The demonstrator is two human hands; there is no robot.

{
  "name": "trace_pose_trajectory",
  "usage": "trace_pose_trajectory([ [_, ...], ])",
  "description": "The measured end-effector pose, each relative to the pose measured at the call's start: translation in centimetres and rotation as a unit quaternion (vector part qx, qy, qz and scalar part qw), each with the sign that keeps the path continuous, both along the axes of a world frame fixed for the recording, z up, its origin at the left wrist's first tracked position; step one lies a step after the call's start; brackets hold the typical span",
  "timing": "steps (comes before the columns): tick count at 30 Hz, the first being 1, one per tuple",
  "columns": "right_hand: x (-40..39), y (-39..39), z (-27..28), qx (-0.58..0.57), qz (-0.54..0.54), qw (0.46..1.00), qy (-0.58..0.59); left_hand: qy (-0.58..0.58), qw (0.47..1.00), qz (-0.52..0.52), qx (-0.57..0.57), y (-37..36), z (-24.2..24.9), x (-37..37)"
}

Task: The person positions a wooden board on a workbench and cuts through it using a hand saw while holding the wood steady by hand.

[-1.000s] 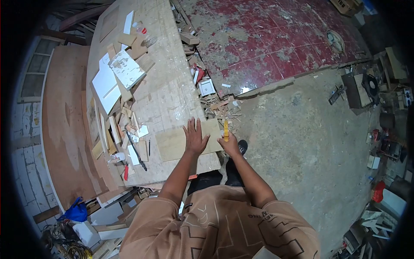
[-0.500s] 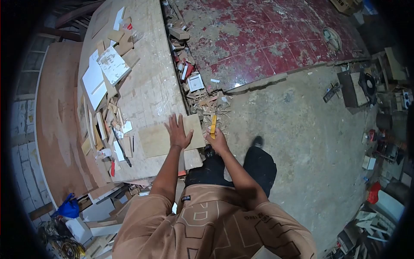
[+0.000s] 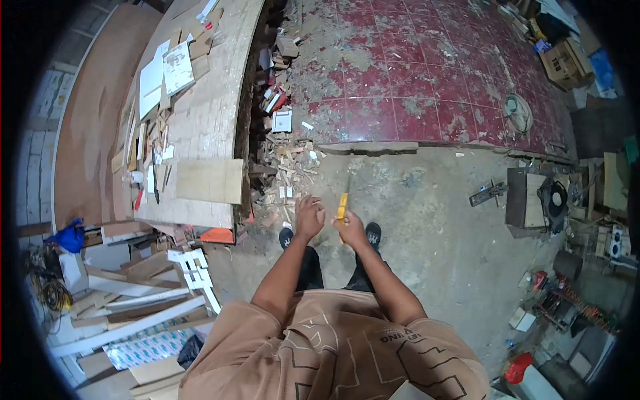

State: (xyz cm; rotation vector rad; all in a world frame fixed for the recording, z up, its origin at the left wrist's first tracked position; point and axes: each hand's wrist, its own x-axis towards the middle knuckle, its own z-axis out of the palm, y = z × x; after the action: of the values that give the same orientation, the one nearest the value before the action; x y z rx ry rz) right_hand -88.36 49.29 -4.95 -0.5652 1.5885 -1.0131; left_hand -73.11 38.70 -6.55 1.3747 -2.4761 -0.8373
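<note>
Your yellow utility knife (image 3: 343,205) stands nearly upright — slim, bright — gripped low above the concrete floor (image 3: 440,220).

Yellow utility knife (image 3: 342,205) in right hand (image 3: 351,230). Pale tan plywood board (image 3: 209,181) on workbench (image 3: 200,113), left. Far floor tiles (image 3: 413,87): dark red, worn grey patches. Near concrete floor (image 3: 440,227): grey. Shirt (image 3: 333,353): tan, line pattern.

The right hand (image 3: 351,230) grips a yellow cutter (image 3: 342,205) over the concrete floor (image 3: 433,220). The left hand (image 3: 309,217) hangs just beside it, fingers curled. A plywood piece (image 3: 209,181) lies on the surface (image 3: 200,120), well apart.
</note>
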Motion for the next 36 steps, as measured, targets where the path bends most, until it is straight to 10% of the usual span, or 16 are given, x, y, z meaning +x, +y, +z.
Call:
trace_pose_trajectory([
  [21,-7.9,2.3,3.6,-0.032,-0.014,0.964,0.263,-0.012,1.000,-0.015,0.017,4.5,4.5,-6.7],
  [36,2.3,-7.7,4.3,-0.069,-0.025,0.967,0.244,-0.032,0.993,-0.021,-0.110,-8.0,9.8,12.5],
])
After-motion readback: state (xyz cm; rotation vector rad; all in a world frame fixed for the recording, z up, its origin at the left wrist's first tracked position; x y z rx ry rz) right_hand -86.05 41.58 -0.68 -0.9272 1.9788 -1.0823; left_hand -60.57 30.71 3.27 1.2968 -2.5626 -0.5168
